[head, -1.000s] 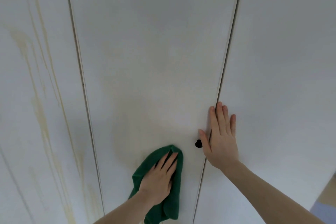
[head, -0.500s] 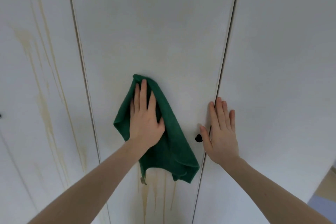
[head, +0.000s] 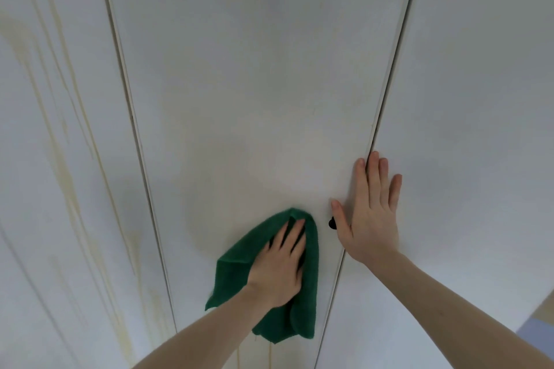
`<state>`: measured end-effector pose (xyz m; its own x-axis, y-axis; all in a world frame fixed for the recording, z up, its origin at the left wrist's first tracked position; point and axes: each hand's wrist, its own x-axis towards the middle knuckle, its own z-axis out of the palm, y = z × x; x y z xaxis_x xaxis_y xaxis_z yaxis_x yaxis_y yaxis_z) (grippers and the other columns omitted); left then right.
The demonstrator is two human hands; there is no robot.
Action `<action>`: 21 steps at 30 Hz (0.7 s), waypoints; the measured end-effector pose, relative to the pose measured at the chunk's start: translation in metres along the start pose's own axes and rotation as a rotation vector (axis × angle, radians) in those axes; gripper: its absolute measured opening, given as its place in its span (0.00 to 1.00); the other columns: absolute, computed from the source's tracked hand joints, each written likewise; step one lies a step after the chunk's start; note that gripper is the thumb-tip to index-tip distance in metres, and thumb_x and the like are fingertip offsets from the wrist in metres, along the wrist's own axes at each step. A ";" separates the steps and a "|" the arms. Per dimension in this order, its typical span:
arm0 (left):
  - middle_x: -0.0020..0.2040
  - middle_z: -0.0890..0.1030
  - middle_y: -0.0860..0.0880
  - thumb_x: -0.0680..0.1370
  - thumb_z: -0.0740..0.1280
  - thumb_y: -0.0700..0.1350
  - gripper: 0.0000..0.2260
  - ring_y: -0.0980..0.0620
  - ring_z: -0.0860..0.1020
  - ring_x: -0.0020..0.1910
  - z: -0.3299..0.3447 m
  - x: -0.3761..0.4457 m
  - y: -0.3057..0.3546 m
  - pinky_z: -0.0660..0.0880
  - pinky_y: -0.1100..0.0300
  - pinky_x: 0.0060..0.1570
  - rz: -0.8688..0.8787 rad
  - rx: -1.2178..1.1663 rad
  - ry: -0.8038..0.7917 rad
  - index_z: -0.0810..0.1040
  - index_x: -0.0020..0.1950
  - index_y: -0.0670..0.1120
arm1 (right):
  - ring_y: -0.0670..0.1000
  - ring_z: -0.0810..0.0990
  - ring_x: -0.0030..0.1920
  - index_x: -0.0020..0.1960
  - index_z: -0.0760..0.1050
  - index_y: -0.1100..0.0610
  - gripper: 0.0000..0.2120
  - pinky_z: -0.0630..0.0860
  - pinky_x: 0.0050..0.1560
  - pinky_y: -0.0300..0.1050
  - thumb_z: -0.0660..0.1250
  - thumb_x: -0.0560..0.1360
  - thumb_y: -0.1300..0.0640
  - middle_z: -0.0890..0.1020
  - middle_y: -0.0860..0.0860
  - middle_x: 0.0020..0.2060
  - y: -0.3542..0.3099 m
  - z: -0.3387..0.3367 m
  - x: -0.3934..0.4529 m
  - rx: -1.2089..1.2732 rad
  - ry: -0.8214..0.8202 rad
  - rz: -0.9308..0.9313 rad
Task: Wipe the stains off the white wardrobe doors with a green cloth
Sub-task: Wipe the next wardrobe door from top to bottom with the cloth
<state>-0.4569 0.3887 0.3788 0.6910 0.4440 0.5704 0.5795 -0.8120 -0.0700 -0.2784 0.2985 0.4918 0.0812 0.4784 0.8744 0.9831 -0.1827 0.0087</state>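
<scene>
The left hand (head: pixel 277 268) lies flat, fingers straight, pressing the green cloth (head: pixel 271 275) against the middle wardrobe door (head: pixel 254 84). The right hand (head: pixel 370 213) rests open across the seam beside a black knob (head: pixel 332 223). Yellowish streaks (head: pixel 64 165) run down the left door (head: pixel 54 129).

Single head-worn wide-angle view, close to the white wardrobe doors (head: pixel 254 84), angled steeply up along them.
</scene>
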 end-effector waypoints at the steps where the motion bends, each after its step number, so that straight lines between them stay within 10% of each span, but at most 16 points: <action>1: 0.84 0.39 0.44 0.77 0.55 0.57 0.34 0.41 0.61 0.76 0.009 -0.008 0.003 0.63 0.43 0.70 0.023 -0.020 -0.011 0.56 0.81 0.42 | 0.61 0.44 0.84 0.84 0.44 0.62 0.39 0.40 0.82 0.62 0.57 0.83 0.45 0.44 0.58 0.84 0.000 0.000 0.000 -0.003 -0.002 0.001; 6: 0.74 0.16 0.50 0.84 0.52 0.54 0.40 0.45 0.36 0.81 0.033 -0.030 0.022 0.40 0.42 0.77 0.094 -0.062 -0.261 0.19 0.76 0.47 | 0.61 0.44 0.84 0.84 0.44 0.62 0.39 0.42 0.82 0.63 0.58 0.83 0.46 0.44 0.58 0.84 -0.001 -0.004 -0.002 -0.008 -0.016 0.009; 10: 0.81 0.27 0.51 0.84 0.55 0.58 0.36 0.48 0.37 0.82 0.018 -0.041 0.021 0.56 0.44 0.79 0.076 -0.135 -0.182 0.39 0.84 0.47 | 0.59 0.44 0.84 0.84 0.45 0.62 0.37 0.42 0.83 0.61 0.59 0.84 0.48 0.46 0.58 0.84 -0.002 -0.014 -0.002 0.001 -0.052 0.012; 14: 0.81 0.27 0.57 0.84 0.52 0.60 0.35 0.54 0.28 0.80 -0.032 -0.032 0.005 0.39 0.52 0.79 -0.141 -0.310 -0.091 0.33 0.83 0.53 | 0.57 0.44 0.84 0.84 0.47 0.61 0.34 0.43 0.83 0.61 0.55 0.85 0.47 0.46 0.57 0.84 -0.002 -0.022 -0.002 0.020 -0.086 0.010; 21: 0.84 0.33 0.50 0.84 0.61 0.52 0.39 0.49 0.35 0.83 -0.118 0.031 -0.065 0.41 0.46 0.80 -0.286 -0.235 0.293 0.39 0.85 0.46 | 0.58 0.43 0.84 0.84 0.47 0.62 0.35 0.42 0.83 0.61 0.55 0.85 0.47 0.46 0.58 0.84 -0.008 -0.022 -0.003 0.015 -0.080 0.041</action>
<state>-0.5238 0.4103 0.4973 0.3472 0.5640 0.7492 0.5921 -0.7514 0.2912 -0.2900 0.2801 0.5000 0.1340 0.5379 0.8323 0.9810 -0.1910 -0.0345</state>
